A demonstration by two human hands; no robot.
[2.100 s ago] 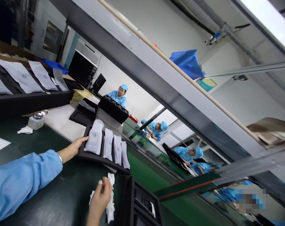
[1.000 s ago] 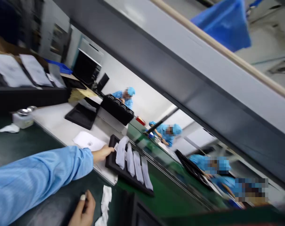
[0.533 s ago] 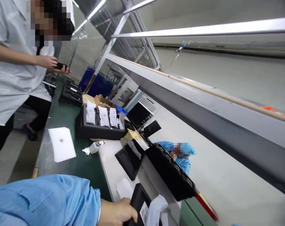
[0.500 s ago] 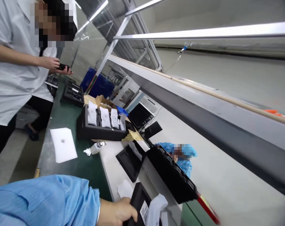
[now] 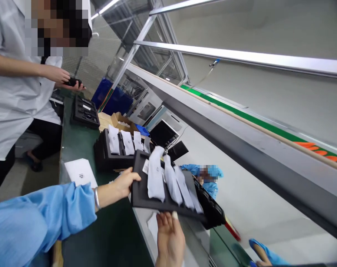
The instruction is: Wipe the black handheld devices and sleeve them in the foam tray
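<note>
A black tray (image 5: 142,193) with several white pouches (image 5: 155,178) in its slots is lifted off the bench. My left hand (image 5: 124,183) grips its near left edge, thumb on top. My right hand (image 5: 168,237) reaches up under the tray's front edge with fingers stretched out, touching its underside; one fingertip wears a white cot. A stack of black trays (image 5: 109,157) with more white pouches (image 5: 121,141) stands further back on the green bench.
A person in a white shirt (image 5: 15,92) stands at the left, holding a small dark object. Another black tray (image 5: 83,113) lies beyond. A white pouch (image 5: 81,172) lies on the green bench. Cardboard box (image 5: 115,120), monitor (image 5: 162,135), and workers in blue are behind.
The tray was slid along the bench under my left hand, then lifted up. My right hand let go of the white wipe and came up under the tray. The view swung left.
</note>
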